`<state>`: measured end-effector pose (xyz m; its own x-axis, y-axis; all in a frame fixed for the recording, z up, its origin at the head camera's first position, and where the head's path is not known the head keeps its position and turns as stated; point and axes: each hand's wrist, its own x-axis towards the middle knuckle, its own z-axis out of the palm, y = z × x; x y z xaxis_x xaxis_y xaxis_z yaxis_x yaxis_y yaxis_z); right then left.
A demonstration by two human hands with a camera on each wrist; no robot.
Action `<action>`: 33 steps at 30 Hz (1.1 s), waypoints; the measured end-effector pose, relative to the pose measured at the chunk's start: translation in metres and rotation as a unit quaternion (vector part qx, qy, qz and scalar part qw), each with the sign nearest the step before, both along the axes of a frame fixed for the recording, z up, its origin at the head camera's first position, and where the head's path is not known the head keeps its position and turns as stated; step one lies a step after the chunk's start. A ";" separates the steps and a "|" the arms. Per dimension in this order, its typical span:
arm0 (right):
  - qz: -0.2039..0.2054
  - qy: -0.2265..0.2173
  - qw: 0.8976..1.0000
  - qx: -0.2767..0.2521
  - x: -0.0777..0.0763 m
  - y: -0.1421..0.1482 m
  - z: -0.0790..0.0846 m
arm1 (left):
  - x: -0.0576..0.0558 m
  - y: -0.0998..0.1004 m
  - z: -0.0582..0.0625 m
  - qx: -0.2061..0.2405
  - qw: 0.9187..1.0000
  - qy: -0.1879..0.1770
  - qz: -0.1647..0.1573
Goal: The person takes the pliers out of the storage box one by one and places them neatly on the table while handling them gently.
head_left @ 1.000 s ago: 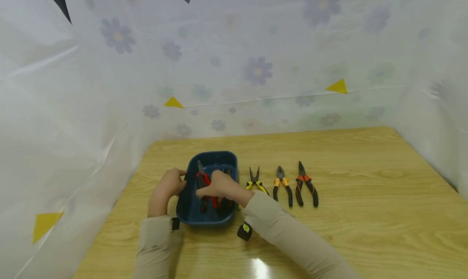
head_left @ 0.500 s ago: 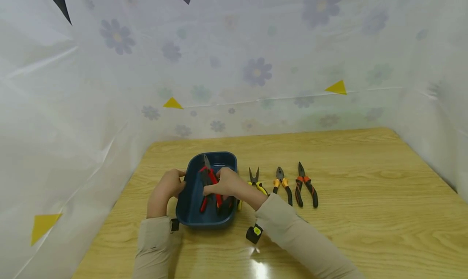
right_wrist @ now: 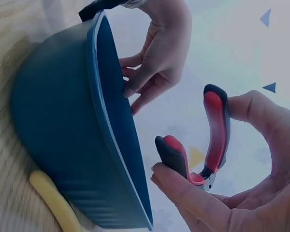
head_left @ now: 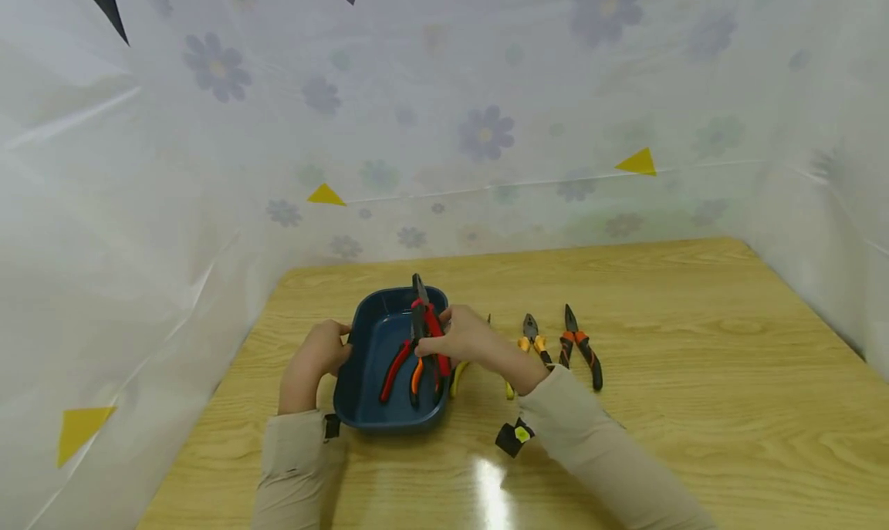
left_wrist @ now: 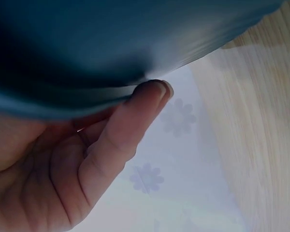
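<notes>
My left hand (head_left: 319, 356) grips the left rim of a dark blue plastic bin (head_left: 363, 383); in the left wrist view its fingers (left_wrist: 116, 130) press at the rim. My right hand (head_left: 475, 341) holds red-and-black pliers (head_left: 434, 325) over the bin's right side, jaws pointing away from me. In the right wrist view those pliers (right_wrist: 215, 128) have their handles spread between thumb and fingers, beyond the bin's rim (right_wrist: 99, 96). Inside the bin, a red handle (head_left: 394, 372) and an orange-and-black handle (head_left: 416, 382) of other tools show, partly covered by the held pliers.
Right of the bin lie yellow-handled pliers (head_left: 461, 376), mostly hidden under my right hand. Farther right are pliers with yellow-orange and black grips (head_left: 531, 328) and black-and-orange pliers (head_left: 571, 329). A flower-patterned plastic sheet (head_left: 486, 206) surrounds the wooden table (head_left: 694, 376).
My right hand has lifted the red-and-black pliers from inside the bin and moved right to above its right rim. The left hand has stayed on the left rim.
</notes>
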<state>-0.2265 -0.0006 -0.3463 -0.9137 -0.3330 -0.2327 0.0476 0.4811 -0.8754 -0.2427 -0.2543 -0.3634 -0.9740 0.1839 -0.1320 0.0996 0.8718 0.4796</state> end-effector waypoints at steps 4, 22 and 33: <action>-0.022 -0.003 1.000 0.003 0.000 0.008 -0.001 | 0.000 0.000 0.000 0.002 1.000 0.000 0.000; -0.061 0.000 0.998 0.024 0.004 0.058 -0.008 | -0.002 0.003 0.000 0.005 1.000 -0.001 0.002; -0.079 0.013 0.996 0.050 0.006 0.084 -0.012 | -0.002 0.004 -0.001 0.009 1.000 -0.001 0.001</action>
